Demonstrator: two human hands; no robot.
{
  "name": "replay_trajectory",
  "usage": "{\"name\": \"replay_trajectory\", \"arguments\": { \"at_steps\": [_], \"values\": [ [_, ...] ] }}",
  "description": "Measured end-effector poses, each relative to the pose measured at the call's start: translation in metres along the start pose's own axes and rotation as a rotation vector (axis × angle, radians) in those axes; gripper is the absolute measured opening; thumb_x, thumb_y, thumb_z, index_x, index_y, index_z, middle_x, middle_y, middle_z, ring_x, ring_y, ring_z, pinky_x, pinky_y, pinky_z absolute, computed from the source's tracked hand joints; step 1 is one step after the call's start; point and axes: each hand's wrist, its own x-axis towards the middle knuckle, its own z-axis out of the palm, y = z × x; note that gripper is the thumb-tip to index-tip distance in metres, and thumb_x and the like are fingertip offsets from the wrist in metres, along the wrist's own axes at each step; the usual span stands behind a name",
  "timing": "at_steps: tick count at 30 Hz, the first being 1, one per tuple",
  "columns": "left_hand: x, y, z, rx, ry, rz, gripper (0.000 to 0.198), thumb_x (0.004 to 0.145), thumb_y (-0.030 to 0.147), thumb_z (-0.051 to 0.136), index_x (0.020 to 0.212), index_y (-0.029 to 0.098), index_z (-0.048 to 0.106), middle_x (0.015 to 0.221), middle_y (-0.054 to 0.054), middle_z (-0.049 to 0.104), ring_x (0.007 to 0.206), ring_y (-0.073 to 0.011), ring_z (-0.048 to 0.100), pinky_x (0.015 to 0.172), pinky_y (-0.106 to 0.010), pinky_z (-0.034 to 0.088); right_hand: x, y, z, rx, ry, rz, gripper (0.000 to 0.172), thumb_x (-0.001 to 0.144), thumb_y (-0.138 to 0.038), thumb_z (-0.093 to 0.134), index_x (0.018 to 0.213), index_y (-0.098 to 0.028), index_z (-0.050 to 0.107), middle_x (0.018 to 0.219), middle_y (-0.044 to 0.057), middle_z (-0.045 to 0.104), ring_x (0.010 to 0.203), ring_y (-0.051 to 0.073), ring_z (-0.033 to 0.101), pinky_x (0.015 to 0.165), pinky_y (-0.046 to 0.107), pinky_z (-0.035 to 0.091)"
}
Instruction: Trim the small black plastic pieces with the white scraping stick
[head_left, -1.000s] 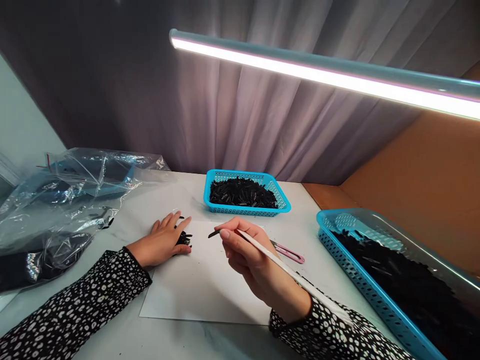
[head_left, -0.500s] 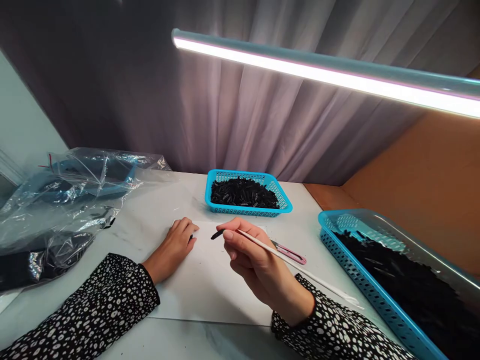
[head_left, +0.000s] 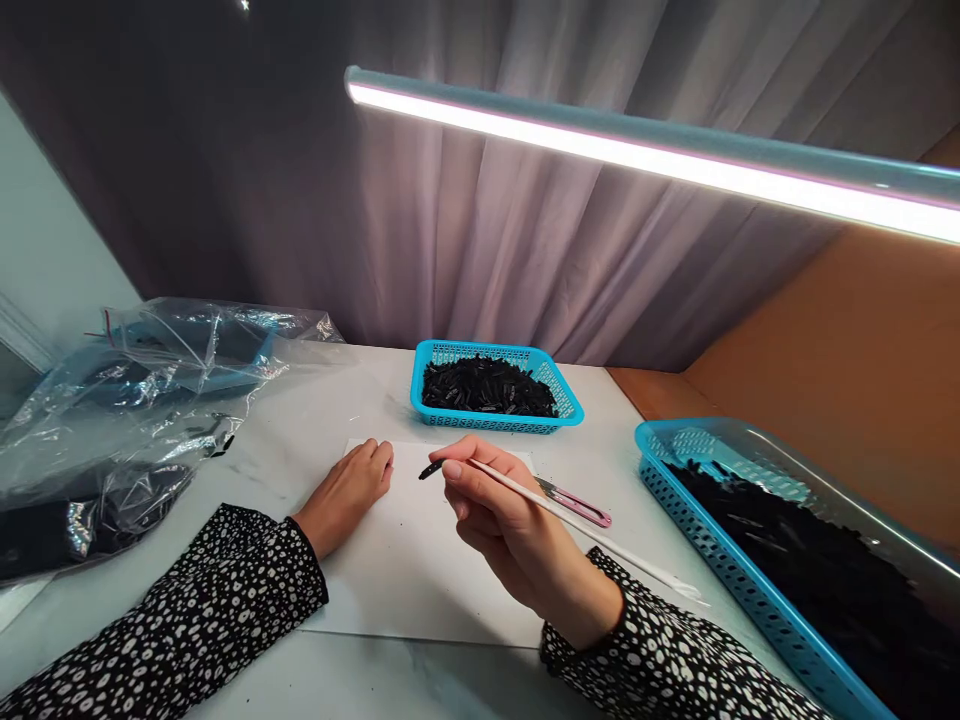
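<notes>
"What has changed at our left hand?"

"A second ago we had it spread over a little heap of black bits. Now its fingers are curled in, almost a fist, on the left part of the rectangular white sheet, and the heap is out of sight. We cannot tell whether it has hold of anything."

"And our right hand?"

"Much as before: thumb and forefinger pinched together on a slim white stick, with a small black slotted piece poking out leftward from the fingertips, above the sheet. We see its slots better now."

"What else is around us?"

"The bright blue perforated plastic basket stays at the far side of the white tabletop, heaped with black pieces. The pink-handled metal cutter lies just beyond our right hand, also unmoved."
</notes>
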Motion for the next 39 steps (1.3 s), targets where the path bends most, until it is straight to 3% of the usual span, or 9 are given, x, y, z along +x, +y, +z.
{"name": "replay_trajectory", "arguments": {
  "at_steps": [5,9,14,20,23,26,28,34,39],
  "values": [
    [0.009,0.004,-0.009,-0.236,0.090,-0.094,0.008,0.087,0.026,0.053,0.080,0.023,0.055,0.075,0.001,0.058,0.071,-0.0196,0.055,0.069,-0.032,0.043,0.008,0.000,-0.008,0.018,0.063,0.003,0.016,0.074,-0.028,0.070,0.072,-0.018,0.058,0.058,-0.006,0.057,0.043,0.003,0.019,0.040,0.018,0.011],
    [0.014,0.014,-0.015,-0.509,0.066,-0.216,0.020,0.084,0.041,0.055,0.085,0.021,0.053,0.070,0.003,0.054,0.059,-0.0147,0.052,0.057,-0.027,0.040,0.017,0.003,-0.016,-0.025,0.128,0.025,0.022,0.072,-0.034,0.066,0.066,-0.019,0.051,0.061,-0.003,0.060,0.044,0.004,0.023,0.040,0.019,0.009],
    [0.005,0.044,-0.018,-0.755,-0.022,-0.280,0.028,0.080,0.046,0.061,0.087,0.020,0.053,0.065,0.004,0.052,0.056,-0.0109,0.046,0.055,-0.024,0.037,0.024,0.017,-0.022,-0.268,0.176,0.041,0.034,0.075,-0.047,0.076,0.076,-0.017,0.060,0.053,-0.010,0.038,0.046,0.005,0.017,0.043,0.022,0.011],
    [-0.003,0.070,-0.020,-0.971,-0.098,-0.270,0.033,0.078,0.044,0.073,0.089,0.020,0.053,0.064,0.007,0.053,0.056,-0.0087,0.044,0.054,-0.023,0.032,0.024,0.017,-0.025,-0.457,0.215,-0.133,0.038,0.077,-0.048,0.078,0.097,-0.015,0.076,0.056,-0.008,0.037,0.049,0.008,0.023,0.046,0.025,0.016],
    [-0.003,0.072,-0.024,-1.002,-0.166,-0.248,0.034,0.080,0.041,0.076,0.093,0.022,0.051,0.066,0.007,0.057,0.058,-0.0093,0.047,0.055,-0.024,0.031,0.023,0.010,-0.025,-0.461,0.161,-0.188,0.030,0.080,-0.042,0.079,0.100,-0.019,0.079,0.055,-0.007,0.044,0.050,0.010,0.034,0.050,0.025,0.031],
    [-0.002,0.074,-0.032,-1.009,-0.216,-0.252,0.035,0.084,0.039,0.073,0.105,0.022,0.050,0.070,0.005,0.061,0.062,-0.0111,0.051,0.057,-0.026,0.032,0.024,0.004,-0.026,-0.458,0.051,-0.251,0.020,0.081,-0.039,0.079,0.090,-0.021,0.080,0.063,-0.001,0.064,0.063,0.016,0.057,0.066,0.033,0.048],
    [-0.003,0.077,-0.037,-1.007,-0.217,-0.256,0.038,0.087,0.038,0.071,0.113,0.021,0.049,0.071,0.004,0.063,0.063,-0.0117,0.050,0.058,-0.026,0.032,0.025,0.002,-0.027,-0.486,0.011,-0.300,0.017,0.081,-0.039,0.079,0.084,-0.022,0.080,0.069,0.002,0.072,0.071,0.020,0.064,0.074,0.038,0.052],
    [-0.010,0.087,-0.043,-1.017,-0.142,-0.223,0.034,0.089,0.034,0.069,0.115,0.021,0.052,0.072,0.003,0.065,0.061,-0.0109,0.048,0.058,-0.026,0.035,0.023,0.004,-0.030,-0.685,0.114,-0.454,0.014,0.084,-0.036,0.077,0.088,-0.023,0.081,0.072,0.002,0.075,0.063,0.018,0.061,0.064,0.033,0.049],
    [-0.013,0.089,-0.042,-1.059,-0.113,-0.206,0.026,0.092,0.034,0.066,0.108,0.019,0.053,0.070,0.002,0.067,0.054,-0.0080,0.044,0.057,-0.024,0.034,0.017,0.003,-0.026,-0.892,0.115,-0.662,0.010,0.086,-0.026,0.074,0.091,-0.024,0.082,0.068,0.002,0.074,0.055,0.016,0.058,0.059,0.031,0.046]
  ]
}}
